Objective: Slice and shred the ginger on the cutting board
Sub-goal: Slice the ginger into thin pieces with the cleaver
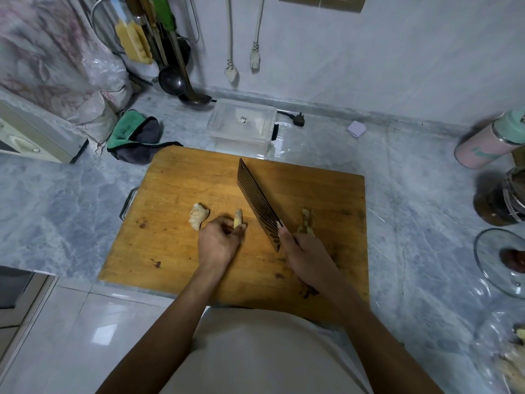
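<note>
A wooden cutting board [181,251] lies on the grey marble counter in front of me. My left hand [220,244] pinches a small peeled piece of ginger [238,218] against the board. A knobbly ginger chunk [198,218] lies loose just left of that hand. My right hand [308,258] grips the handle of a dark cleaver [258,204]. The blade points away and to the left, tilted, its edge to the right of the held ginger and apart from it. A small heap of ginger peel [306,223] sits right of the blade.
Behind the board stands a clear plastic box [241,123], with a green and grey cloth [136,137] to its left. A pink flask [488,143], a dark jar [500,200] and a glass lid [500,260] crowd the right side. Ladles hang at the back wall.
</note>
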{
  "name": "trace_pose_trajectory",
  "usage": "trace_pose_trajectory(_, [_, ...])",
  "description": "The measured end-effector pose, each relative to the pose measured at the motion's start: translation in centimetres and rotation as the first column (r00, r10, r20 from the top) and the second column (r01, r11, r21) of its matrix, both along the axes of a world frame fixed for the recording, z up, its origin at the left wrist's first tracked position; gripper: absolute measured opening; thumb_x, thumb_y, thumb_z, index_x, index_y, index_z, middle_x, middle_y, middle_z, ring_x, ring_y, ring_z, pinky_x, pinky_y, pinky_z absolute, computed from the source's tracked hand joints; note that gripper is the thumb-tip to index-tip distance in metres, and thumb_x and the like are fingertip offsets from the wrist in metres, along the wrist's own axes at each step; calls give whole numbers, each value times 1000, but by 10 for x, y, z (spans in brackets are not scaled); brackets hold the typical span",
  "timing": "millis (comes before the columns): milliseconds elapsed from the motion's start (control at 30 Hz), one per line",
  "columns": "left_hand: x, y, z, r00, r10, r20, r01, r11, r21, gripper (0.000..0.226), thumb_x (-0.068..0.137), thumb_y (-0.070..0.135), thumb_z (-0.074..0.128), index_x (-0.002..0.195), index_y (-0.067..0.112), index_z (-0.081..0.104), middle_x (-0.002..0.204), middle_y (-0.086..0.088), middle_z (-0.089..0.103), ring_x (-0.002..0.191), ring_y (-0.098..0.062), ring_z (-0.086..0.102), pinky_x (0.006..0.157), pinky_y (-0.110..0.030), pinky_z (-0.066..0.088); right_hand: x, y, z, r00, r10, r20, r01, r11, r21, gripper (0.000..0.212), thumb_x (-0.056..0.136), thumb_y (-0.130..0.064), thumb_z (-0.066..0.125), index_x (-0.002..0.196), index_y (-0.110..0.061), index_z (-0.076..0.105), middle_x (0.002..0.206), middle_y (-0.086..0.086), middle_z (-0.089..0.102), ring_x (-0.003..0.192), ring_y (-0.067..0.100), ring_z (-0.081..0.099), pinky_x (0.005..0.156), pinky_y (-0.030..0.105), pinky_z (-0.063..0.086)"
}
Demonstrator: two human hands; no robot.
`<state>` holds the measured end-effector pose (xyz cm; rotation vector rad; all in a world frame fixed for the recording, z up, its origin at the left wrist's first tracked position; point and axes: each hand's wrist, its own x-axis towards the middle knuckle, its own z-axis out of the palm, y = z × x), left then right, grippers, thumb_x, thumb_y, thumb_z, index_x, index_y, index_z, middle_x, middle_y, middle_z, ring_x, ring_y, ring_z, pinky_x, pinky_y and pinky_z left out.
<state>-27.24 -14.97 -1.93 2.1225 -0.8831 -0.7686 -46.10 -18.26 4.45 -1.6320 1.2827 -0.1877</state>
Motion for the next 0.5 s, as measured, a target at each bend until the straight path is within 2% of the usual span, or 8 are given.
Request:
trace_pose_trajectory(100, [4, -1, -7, 997, 29, -69, -28, 999, 19, 17, 85, 31, 77, 93, 16, 74, 75, 8, 70, 69, -1, 64, 65, -14, 49, -1, -1, 0, 1000, -2, -5, 2, 1000, 11, 55, 108, -49, 31, 69, -16, 52, 61, 4, 50, 53, 16, 48, 59, 31, 42])
trace_pose_trajectory(200, [4, -3, -11, 974, 77, -213, -69, 997, 47, 23, 81, 28, 81, 100, 16, 74, 79, 1, 73, 69, -11, 68, 77, -31, 58, -1, 0, -1, 1000, -1, -13, 1, 1000, 9, 56, 107, -50, 30, 71, -15, 53, 63, 5, 50, 55, 19, 49, 60, 33, 43])
trace_pose_trajectory(267, [-5, -6, -9, 949, 109, -296, -105, 994, 31, 24, 80, 22, 82, 99, 15, 70, 76, -3, 73, 59, -13, 67, 70, -35, 60, -1, 2, -2, 1000, -5, -12, 5, 1000, 15, 58, 107, -51, 30, 74, -11, 56, 64, 6, 50, 56, 19, 49, 61, 33, 43])
trace_pose_trajectory(333, [-15, -12, -6, 936, 148, -320, -151, 988, 17, 24, 80, 18, 82, 97, 15, 66, 73, -5, 72, 54, -15, 65, 64, -34, 59, -1, 5, -3, 1000, -5, -16, 6, 1000, 21, 61, 107, -52, 30, 78, -7, 60, 65, 6, 52, 56, 18, 51, 62, 34, 44])
trace_pose_trajectory(500, [-29, -20, -13, 916, 198, -350, -217, 976, -14, 24, 79, 12, 82, 94, 18, 64, 72, -6, 71, 55, -21, 65, 63, -37, 60, -4, 9, -1, 1000, -16, -17, 16, 1000, 3, 55, 107, -51, 32, 70, -15, 51, 61, 4, 50, 54, 17, 49, 59, 33, 42])
